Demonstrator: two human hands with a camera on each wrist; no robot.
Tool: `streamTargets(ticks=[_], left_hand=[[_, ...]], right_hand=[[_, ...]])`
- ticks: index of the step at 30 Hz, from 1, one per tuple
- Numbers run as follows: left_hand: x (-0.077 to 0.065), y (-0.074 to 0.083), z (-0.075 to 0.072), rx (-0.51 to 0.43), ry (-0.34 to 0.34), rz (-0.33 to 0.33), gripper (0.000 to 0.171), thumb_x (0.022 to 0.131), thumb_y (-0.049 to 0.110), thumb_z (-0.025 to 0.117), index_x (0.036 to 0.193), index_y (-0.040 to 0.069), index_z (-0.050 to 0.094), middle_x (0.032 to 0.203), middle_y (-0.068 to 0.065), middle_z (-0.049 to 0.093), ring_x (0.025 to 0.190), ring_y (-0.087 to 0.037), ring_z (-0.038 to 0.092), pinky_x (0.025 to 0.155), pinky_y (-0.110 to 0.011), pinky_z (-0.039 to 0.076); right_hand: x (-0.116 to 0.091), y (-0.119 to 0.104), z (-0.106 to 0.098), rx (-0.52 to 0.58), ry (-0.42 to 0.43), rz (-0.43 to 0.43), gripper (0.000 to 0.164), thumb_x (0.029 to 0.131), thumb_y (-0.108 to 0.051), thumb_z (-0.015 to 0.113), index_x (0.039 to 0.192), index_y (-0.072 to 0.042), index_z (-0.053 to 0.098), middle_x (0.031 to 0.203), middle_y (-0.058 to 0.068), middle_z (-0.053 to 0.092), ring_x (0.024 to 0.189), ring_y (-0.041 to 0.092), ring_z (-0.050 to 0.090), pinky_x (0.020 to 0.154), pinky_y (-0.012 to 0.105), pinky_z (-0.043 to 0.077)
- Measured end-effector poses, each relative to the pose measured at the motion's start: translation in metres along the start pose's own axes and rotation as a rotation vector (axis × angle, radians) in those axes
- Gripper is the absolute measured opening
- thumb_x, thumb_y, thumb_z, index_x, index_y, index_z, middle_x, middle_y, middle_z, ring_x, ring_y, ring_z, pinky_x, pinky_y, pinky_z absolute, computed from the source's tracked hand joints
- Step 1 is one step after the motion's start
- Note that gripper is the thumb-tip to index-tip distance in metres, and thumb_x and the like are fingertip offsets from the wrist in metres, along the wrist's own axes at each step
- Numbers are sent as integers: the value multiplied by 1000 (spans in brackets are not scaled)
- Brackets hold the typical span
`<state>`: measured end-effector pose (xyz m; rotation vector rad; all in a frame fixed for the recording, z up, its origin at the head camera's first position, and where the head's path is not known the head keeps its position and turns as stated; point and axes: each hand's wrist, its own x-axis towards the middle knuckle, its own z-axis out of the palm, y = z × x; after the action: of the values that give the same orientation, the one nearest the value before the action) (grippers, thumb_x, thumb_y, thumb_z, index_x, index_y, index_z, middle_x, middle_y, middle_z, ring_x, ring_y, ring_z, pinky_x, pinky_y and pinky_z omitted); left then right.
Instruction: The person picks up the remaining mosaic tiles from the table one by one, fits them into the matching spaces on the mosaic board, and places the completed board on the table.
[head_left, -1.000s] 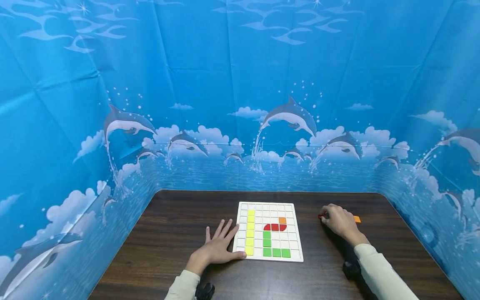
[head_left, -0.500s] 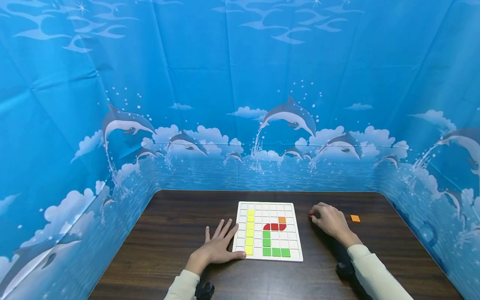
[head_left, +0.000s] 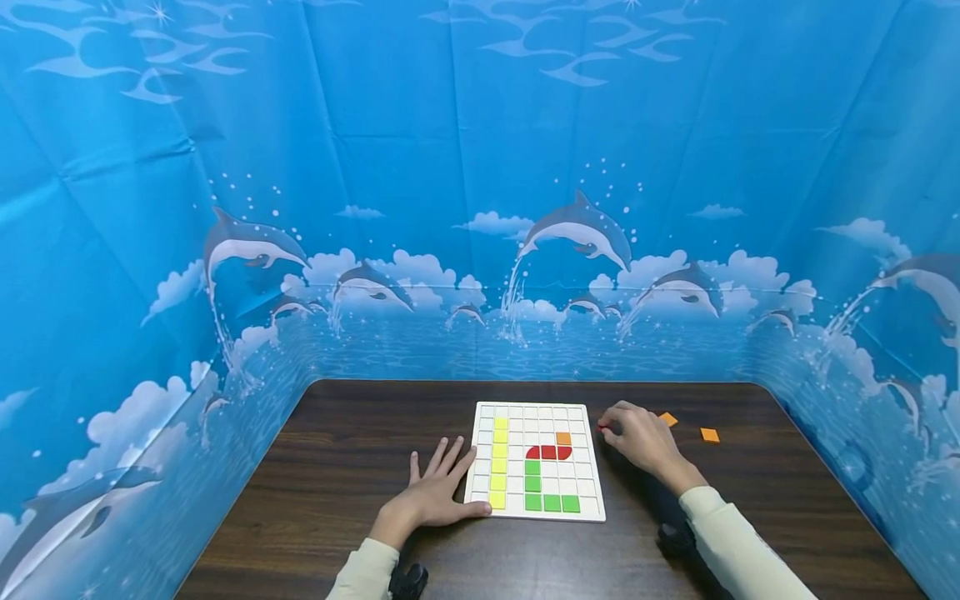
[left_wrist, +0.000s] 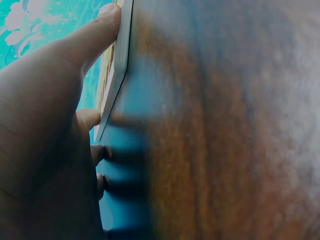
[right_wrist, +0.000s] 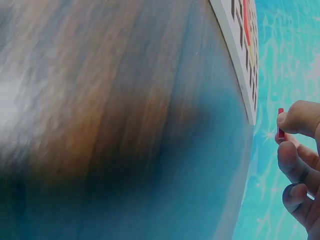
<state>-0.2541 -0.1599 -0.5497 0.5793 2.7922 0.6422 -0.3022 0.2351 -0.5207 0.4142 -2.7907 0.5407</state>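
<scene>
A white grid board (head_left: 588, 483) lies on the table, with a yellow column of tiles (head_left: 498, 463), a green L of tiles (head_left: 533, 485), a short red row (head_left: 549, 452) and one orange tile (head_left: 563, 438) in its cells. My left hand (head_left: 429, 500) rests spread at the board's left edge, thumb on its lower left corner and a fingertip at its side. Just right of the board, my right hand (head_left: 637, 437) pinches a small red tile (right_wrist: 281, 125) between thumb and index finger. The right wrist view shows that tile edge-on, above the table.
Two loose orange tiles lie on the dark wooden table (head_left: 337, 450) beyond the right hand: one (head_left: 667, 419) close behind it, another (head_left: 709, 435) farther right. A blue dolphin-print curtain (head_left: 480, 208) encloses the table's back and sides.
My right hand has moved left toward the board with the red tile, uncovering the two loose orange tiles behind it. The left hand and the tiles on the board stay put.
</scene>
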Motion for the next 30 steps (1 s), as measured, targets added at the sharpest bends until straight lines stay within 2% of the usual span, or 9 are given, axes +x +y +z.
streamTargets(ticks=[6,8,14,18,21,30], left_hand=[[1,-4,4,15,0,0,109,87,88,58,172,31,22,181,-10,10,168,-39,0,118,-85,-11],[-1,0,-1,-1,-8,-2,111,86,89,57,173,29,22,181,-11,10,168,-40,-1,119,-84,-11],[0,-2,1,1,2,12,111,87,91,53,173,30,21,181,-11,9,168,-39,-3,117,-85,-12],[1,-3,2,0,9,13,110,86,91,54,173,31,21,181,-10,8,168,-39,-3,117,-85,-12],[3,-6,5,0,16,23,108,88,88,56,173,31,21,181,-10,9,168,-39,-3,117,-86,-11],[0,5,-3,26,-19,-32,109,88,83,63,172,25,24,181,-11,12,168,-38,2,123,-81,-8]], right_hand=[[3,-9,2,6,-4,-14,10,90,-14,85,100,-12,84,110,9,76,69,14,56,54,25,41],[5,-11,4,1,-5,-20,11,90,-14,86,100,-12,84,109,9,76,71,14,58,56,26,44],[11,-18,7,-7,-3,-31,10,90,-17,87,99,-15,84,108,6,76,76,15,62,63,32,54],[15,-22,10,-7,-25,-25,8,90,-17,87,97,-16,83,109,6,76,78,16,62,65,35,55],[19,-23,13,-10,-44,-20,8,90,-18,86,97,-16,83,109,6,76,78,15,62,64,35,55],[30,-33,17,12,-72,-38,6,93,-21,84,99,-18,85,107,2,78,73,11,60,57,27,45]])
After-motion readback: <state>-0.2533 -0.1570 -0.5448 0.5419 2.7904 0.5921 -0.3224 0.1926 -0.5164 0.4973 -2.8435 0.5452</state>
